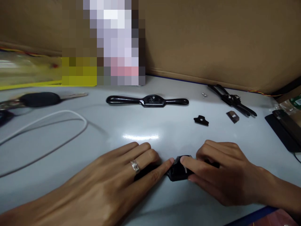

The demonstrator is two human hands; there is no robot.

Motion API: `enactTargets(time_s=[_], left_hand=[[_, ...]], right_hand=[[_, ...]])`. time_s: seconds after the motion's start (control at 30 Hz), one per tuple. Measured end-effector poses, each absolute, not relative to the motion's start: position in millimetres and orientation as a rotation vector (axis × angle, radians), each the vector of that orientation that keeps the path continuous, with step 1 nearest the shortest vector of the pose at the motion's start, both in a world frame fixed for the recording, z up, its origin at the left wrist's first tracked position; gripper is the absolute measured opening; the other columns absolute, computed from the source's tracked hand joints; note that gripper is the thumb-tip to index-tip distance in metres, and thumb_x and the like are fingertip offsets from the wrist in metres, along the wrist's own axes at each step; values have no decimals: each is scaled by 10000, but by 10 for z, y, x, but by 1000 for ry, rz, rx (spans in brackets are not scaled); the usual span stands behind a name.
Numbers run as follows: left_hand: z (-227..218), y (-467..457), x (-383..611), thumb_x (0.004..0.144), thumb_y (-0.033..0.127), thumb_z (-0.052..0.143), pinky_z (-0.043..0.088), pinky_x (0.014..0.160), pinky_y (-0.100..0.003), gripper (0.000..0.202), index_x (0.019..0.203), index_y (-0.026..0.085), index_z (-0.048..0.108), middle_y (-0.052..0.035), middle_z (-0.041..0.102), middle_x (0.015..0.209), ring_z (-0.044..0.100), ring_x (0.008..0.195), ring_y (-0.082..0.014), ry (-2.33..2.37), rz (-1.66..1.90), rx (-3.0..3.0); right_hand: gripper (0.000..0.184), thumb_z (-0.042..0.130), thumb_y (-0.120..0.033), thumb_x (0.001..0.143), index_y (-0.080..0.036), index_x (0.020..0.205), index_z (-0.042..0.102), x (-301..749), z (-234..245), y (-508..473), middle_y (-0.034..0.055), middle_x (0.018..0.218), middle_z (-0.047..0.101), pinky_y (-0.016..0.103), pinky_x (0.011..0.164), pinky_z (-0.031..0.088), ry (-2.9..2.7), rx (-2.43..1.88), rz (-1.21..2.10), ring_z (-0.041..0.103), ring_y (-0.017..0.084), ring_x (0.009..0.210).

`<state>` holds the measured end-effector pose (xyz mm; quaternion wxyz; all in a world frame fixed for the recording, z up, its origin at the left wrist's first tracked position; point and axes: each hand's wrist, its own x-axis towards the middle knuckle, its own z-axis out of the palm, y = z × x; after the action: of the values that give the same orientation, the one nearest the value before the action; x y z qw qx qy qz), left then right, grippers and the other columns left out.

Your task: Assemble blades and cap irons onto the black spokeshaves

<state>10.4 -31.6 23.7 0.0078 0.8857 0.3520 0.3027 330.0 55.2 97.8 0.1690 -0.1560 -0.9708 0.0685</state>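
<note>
Both my hands rest low on the pale table (141,125), curled over a black spokeshave body (178,171) lying between them. My left hand (113,179), with a ring on one finger, has its fingers bent over the tool's left handle and its thumb tip at the middle. My right hand (221,169) is closed over the right handle, its thumb pressed on the centre part. Most of the tool is hidden under the fingers.
A second black spokeshave (147,101) lies further back, a third (232,99) at the far right. Between them sit a small black cap piece (201,120), a metal blade (232,116) and a tiny screw (204,94). A white cable (58,125) loops at left. Cardboard (211,40) stands behind.
</note>
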Motion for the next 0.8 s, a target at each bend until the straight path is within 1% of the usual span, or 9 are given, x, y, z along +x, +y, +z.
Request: enactTargets(time_s=[0.07, 0.17, 0.33, 0.43, 0.5, 0.57, 0.6, 0.7, 0.8], left_hand=[[248, -302, 116, 1267, 56, 522, 699, 896, -393, 534, 1729, 195, 752, -45, 806, 1071, 763, 964, -244, 1088, 954, 2767], [292, -271, 158, 1292, 65, 465, 648, 812, -392, 501, 1681, 185, 757, -39, 794, 1047, 738, 920, -238, 1076, 1000, 2757], [360, -240, 216, 1309, 75, 453, 581, 753, -400, 413, 1564, 170, 764, -28, 797, 1040, 709, 871, -233, 1078, 970, 2812], [327, -260, 205, 1271, 44, 465, 581, 765, -399, 463, 1605, 176, 757, -32, 791, 1046, 709, 881, -242, 1093, 1005, 2791], [289, -275, 188, 1251, 33, 481, 595, 789, -404, 506, 1645, 195, 754, -42, 803, 1066, 719, 904, -249, 1091, 1010, 2771], [260, -282, 175, 1268, 47, 482, 601, 814, -409, 513, 1677, 206, 748, -54, 820, 1100, 729, 931, -252, 1091, 1006, 2761], [253, -283, 172, 1282, 55, 469, 597, 823, -409, 512, 1687, 204, 746, -56, 822, 1110, 732, 940, -251, 1089, 997, 2758], [259, -282, 174, 1305, 48, 403, 562, 825, -406, 532, 1672, 197, 758, -45, 808, 1102, 712, 921, -241, 1072, 976, 2758], [280, -298, 170, 1302, 43, 408, 545, 829, -409, 530, 1661, 201, 765, -37, 802, 1104, 703, 917, -241, 1056, 971, 2751]], right_hand=[[202, 675, -153, 1267, -228, 1175, 838, 3264, 932, 546, -25, 915, 740, 316, 672, 478, -2743, -442, 185, 636, 147, 746], [361, 687, -201, 1306, -224, 959, 785, 3200, 854, 534, -12, 882, 738, 305, 682, 487, -2686, -457, 168, 645, 141, 750], [548, 633, -229, 1338, -244, 791, 671, 3185, 827, 523, -29, 782, 658, 331, 632, 409, -2607, -443, 149, 526, 141, 672], [492, 616, -237, 1315, -233, 836, 729, 3232, 881, 519, -41, 773, 625, 329, 596, 383, -2606, -386, 256, 498, 128, 641], [345, 595, -197, 1295, -211, 1075, 860, 3250, 912, 521, -55, 784, 638, 326, 593, 395, -2640, -386, 229, 514, 134, 633], [329, 566, -175, 1304, -197, 1267, 892, 3255, 925, 529, -53, 813, 684, 327, 612, 433, -2674, -392, 136, 553, 147, 651], [346, 555, -183, 1316, -193, 1236, 892, 3257, 926, 533, -44, 821, 700, 331, 625, 455, -2679, -395, 93, 572, 152, 666], [472, 573, -211, 1309, -225, 887, 784, 3279, 933, 538, -30, 777, 657, 351, 618, 455, -2646, -418, 97, 555, 150, 660], [463, 582, -206, 1287, -237, 860, 758, 3313, 965, 532, -38, 760, 623, 346, 607, 441, -2635, -445, 138, 548, 141, 639]])
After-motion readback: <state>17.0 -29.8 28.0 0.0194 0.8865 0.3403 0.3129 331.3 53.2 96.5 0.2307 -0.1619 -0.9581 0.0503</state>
